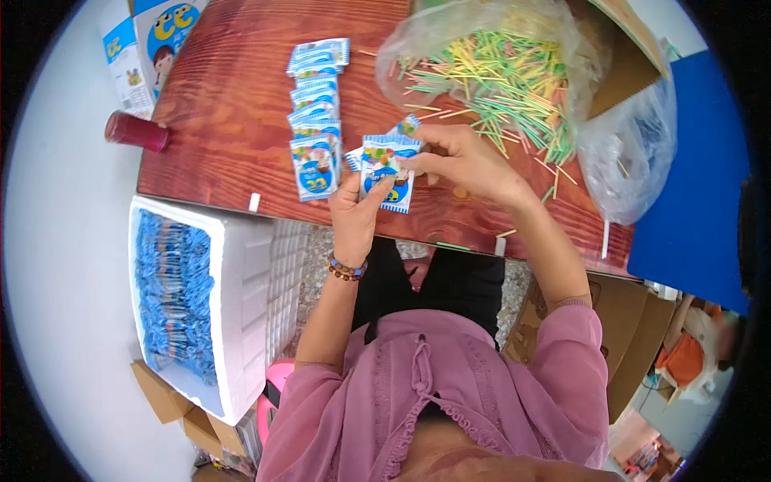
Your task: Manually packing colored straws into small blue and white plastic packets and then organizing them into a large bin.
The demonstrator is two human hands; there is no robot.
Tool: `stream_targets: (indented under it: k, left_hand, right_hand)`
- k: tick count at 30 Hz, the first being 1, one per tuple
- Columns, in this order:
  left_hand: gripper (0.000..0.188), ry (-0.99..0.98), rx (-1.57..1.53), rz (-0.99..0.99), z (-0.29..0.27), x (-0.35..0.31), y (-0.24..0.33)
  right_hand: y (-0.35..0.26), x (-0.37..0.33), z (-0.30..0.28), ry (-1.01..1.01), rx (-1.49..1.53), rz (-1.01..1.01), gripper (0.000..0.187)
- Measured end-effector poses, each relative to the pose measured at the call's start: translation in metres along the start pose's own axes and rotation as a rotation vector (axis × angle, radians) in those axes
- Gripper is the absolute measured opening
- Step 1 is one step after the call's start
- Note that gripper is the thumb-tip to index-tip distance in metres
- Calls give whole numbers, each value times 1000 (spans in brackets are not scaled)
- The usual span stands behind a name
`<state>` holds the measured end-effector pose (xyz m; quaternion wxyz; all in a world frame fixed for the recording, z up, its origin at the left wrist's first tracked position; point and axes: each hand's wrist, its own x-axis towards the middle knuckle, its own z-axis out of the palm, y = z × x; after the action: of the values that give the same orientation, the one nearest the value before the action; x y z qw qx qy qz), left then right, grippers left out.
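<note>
My left hand [352, 213] is closed on a small blue-and-white snack packet [389, 191], its thumb across the lower front. At the packet's upper right edge, my right hand [466, 165] has thumb and fingers pinched; whether a thin stick is also between them I cannot make out. Part of another packet [408, 124] shows behind the held one, partly hidden. Just left of my left hand, an overlapping row of similar packets [314, 165] runs away from me on the table. Beyond my right hand, many thin pastel sticks [514, 76] lie heaped in a clear plastic bag [393, 60].
The red-brown wooden table [233, 120] carries a red cup-like container [136, 131] at its left edge. A white foam box [221, 313] filled with blue packets stands below left. Loose sticks [554, 181] lie right of my hand. An open carton [626, 56] is at the far right.
</note>
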<state>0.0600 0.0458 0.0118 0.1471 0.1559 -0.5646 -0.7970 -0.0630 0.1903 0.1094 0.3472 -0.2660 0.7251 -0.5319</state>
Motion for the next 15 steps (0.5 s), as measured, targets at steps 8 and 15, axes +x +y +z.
stream_targets:
  k: [8,15]
  left_hand:
    - [45,407,428,265,-77,6,6]
    - [60,467,1412,268,-73,11,-1]
  right_hand:
    - [31,107,74,-57,-422,-257,27]
    - [36,92,49,198,-600,-229,24]
